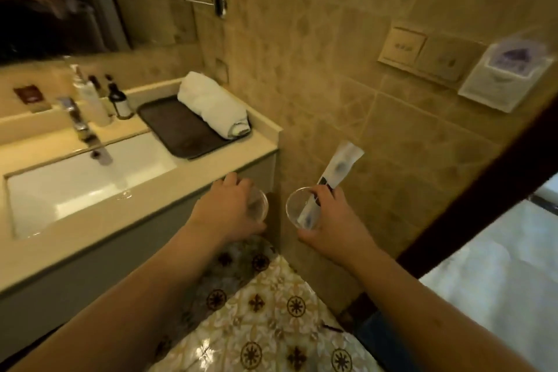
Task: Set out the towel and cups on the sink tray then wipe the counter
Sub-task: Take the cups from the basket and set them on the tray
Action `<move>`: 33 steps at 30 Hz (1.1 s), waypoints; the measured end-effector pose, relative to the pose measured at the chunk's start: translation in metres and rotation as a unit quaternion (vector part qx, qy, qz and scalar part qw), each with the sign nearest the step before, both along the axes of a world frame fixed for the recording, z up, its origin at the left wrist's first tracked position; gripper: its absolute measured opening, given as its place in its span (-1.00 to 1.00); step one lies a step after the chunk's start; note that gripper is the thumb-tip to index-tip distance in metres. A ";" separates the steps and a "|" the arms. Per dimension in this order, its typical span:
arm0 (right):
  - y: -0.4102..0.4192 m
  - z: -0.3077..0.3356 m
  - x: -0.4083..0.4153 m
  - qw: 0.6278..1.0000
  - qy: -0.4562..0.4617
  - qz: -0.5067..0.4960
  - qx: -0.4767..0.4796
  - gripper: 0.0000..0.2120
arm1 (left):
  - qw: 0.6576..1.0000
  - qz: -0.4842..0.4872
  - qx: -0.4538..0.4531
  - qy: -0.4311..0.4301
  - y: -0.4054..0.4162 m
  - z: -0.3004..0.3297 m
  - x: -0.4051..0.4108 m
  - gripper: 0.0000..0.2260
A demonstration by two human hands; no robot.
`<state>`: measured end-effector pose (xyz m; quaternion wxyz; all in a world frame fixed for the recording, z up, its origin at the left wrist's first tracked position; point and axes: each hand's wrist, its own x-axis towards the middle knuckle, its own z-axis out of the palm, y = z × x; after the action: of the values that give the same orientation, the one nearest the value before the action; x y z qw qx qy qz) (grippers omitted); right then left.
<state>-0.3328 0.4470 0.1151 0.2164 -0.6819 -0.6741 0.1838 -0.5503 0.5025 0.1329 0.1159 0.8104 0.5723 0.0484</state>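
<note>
Holding a clear cup (259,204) in my left grip (229,211); my right grip (324,225) clasps a second cup (297,207) with a sachet (329,183), off the tabletop's (193,169) front corner.

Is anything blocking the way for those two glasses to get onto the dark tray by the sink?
Nothing visible does. The left hand and right hand each hold a clear cup just off the counter's front corner. The rolled towel lies along the tray's far side by the wall, leaving the near part bare.
</note>
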 end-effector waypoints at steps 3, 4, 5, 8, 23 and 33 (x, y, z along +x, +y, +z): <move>0.046 0.002 -0.039 0.999 0.015 0.045 -0.017 -0.28 | 0.999 0.054 -0.009 -0.005 0.026 -0.003 -0.042 -0.20; 0.063 0.002 -0.050 0.998 0.018 0.058 -0.023 -0.27 | 0.997 0.070 -0.014 -0.008 0.036 -0.005 -0.055 -0.19; 0.079 0.001 -0.061 0.997 0.017 0.071 -0.028 -0.27 | 0.996 0.086 -0.017 -0.011 0.047 -0.006 -0.065 -0.18; 0.136 -0.004 -0.087 0.994 0.012 0.098 -0.036 -0.26 | 0.990 0.140 -0.010 -0.012 0.084 -0.014 -0.092 -0.14; 0.415 -0.038 -0.171 0.982 -0.003 0.185 -0.043 -0.19 | 0.960 0.278 0.007 -0.015 0.339 -0.036 -0.172 -0.15; 0.513 -0.057 -0.231 0.986 -0.021 0.145 -0.082 -0.16 | 0.967 0.255 0.006 -0.015 0.489 -0.060 -0.238 -0.18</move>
<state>-0.5642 0.9598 0.0585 0.1170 -0.5956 -0.7531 0.2538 -0.7879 0.9915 0.0730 0.1034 0.6376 0.7579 0.0915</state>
